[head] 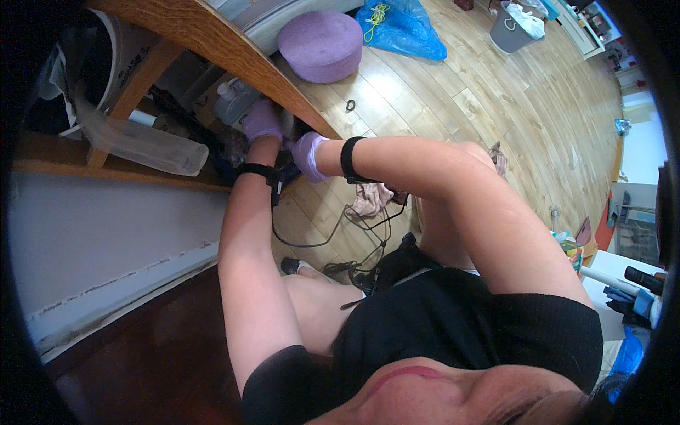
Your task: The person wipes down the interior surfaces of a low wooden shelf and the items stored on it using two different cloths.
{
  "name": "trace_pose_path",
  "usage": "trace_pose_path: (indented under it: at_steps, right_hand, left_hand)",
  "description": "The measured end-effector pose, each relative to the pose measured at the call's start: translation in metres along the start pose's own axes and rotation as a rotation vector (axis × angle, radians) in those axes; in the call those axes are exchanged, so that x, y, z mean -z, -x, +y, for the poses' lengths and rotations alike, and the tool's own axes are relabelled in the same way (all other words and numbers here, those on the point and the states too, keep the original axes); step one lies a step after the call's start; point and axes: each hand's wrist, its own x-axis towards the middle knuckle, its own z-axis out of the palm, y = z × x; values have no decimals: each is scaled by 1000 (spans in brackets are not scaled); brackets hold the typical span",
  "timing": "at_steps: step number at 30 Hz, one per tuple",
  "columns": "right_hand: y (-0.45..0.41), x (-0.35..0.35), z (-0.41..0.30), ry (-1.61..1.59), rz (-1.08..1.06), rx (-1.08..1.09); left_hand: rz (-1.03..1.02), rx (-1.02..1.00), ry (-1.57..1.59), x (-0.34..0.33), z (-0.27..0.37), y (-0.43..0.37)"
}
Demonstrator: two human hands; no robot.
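My left hand (264, 120), in a thin purple glove, reaches into a wooden shelf unit (249, 53) beside a clear plastic bottle (232, 103) with a white cap. Its fingers are mostly hidden, and whether it grips anything cannot be told. Close by on the right, at the edge of the opening, is my right hand (308, 156), gloved in purple too. Its fingers point into the dark space, hidden behind the glove's back. A dark strap with a small device circles each wrist. Dark items lie in shadow below the left hand.
A long translucent plastic container (154, 151) and a large round bin-like container (114, 58) are at left. On the wooden floor are a purple round pouf (320, 47), a blue plastic bag (406, 32), a small dark ring (350, 105), a pink cloth (370, 199) and tangled black cables (382, 243).
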Motion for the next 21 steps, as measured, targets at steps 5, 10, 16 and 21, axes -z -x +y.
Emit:
trace_pose_path:
  at_steps: [5,10,16,21]
  right_hand:
    - [14,30,-16,-112,27,21]
    - [19,36,-15,-17,-41,4]
    - [-13,8,-13,8,35,11]
    - [-11,12,-20,59,-112,12]
  left_hand:
    - [-37,22,1,34,-24,41]
    - [-83,-173,-43,37,-42,54]
    - [-87,-55,32,32,-56,47]
    - [-74,132,-39,42,-35,43]
